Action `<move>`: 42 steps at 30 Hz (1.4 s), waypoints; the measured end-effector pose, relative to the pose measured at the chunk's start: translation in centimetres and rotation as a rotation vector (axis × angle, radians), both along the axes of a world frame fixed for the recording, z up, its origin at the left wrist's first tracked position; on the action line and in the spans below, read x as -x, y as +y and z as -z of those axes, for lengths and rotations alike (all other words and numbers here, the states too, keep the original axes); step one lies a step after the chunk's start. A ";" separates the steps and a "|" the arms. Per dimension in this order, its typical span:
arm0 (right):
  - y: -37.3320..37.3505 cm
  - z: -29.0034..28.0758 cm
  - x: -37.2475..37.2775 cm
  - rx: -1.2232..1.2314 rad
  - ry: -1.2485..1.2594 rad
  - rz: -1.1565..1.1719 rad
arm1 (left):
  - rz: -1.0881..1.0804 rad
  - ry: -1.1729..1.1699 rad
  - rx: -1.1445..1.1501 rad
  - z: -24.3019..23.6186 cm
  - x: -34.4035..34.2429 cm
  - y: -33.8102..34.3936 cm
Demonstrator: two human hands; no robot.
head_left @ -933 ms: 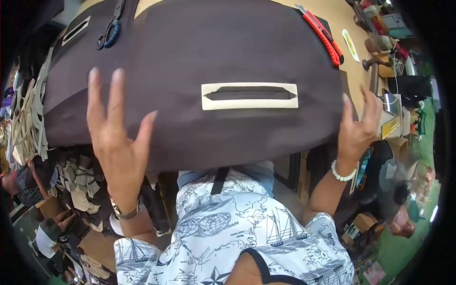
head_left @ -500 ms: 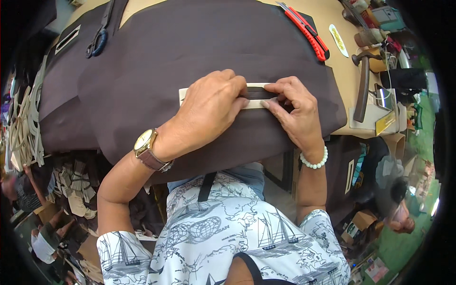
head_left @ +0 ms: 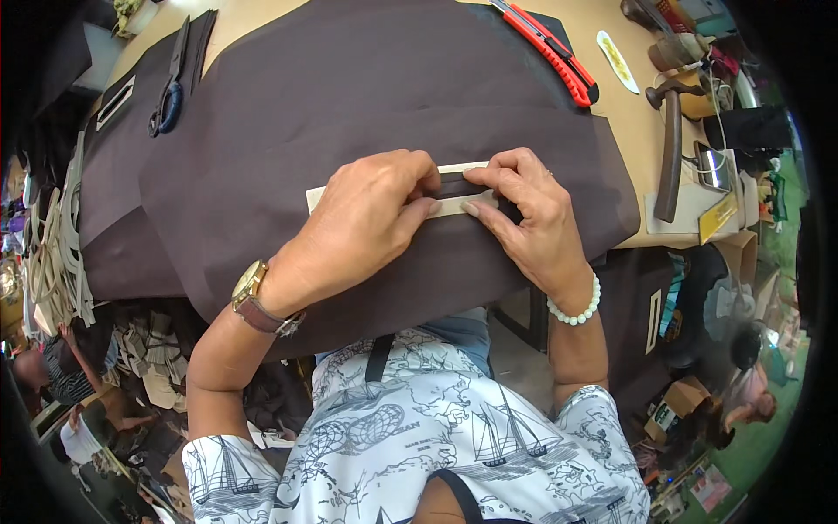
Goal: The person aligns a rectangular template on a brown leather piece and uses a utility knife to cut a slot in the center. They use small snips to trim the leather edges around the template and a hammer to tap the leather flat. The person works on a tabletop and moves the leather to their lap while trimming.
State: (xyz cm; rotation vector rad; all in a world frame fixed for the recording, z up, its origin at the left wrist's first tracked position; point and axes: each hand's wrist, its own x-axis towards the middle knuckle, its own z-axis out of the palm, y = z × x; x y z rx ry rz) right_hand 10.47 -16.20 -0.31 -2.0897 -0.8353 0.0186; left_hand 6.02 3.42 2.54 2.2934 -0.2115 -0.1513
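A narrow cream rectangular frame [head_left: 451,207] lies on a large dark brown sheet [head_left: 288,113], and dark material with a line along it shows inside its long slot. My left hand [head_left: 371,205] covers much of the frame's left part, its thumb and fingers closed on the two long edges. Opposite it, my right hand [head_left: 532,210] pinches near the right end, with the thumb on the lower edge and the fingertips on the upper one. Both hands hide parts of the frame.
A red box cutter [head_left: 550,54] rests at the sheet's far right edge. Beyond it are a small white oval piece [head_left: 618,63], a hammer [head_left: 670,153] and a phone [head_left: 711,166]. Scissors [head_left: 171,100] lie far left beside a dark piece with a slotted cream frame [head_left: 116,103]. Pale strips [head_left: 57,249] hang at left.
The whole view has shifted and turned slightly. Both hands keep hold of the frame, which now slants up to the right in the picture.
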 end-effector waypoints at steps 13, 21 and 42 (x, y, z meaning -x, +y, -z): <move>-1.2 -1.9 -2.6 0.149 -0.023 -0.217 | 0.072 -0.349 0.061 3.0 1.3 1.5; 2.1 -0.4 -1.5 0.265 -0.375 -0.056 | 0.065 -0.411 0.011 3.1 1.5 1.3; 0.0 0.4 -1.6 0.358 -0.417 0.115 | -0.002 -0.148 -0.141 0.7 5.0 6.2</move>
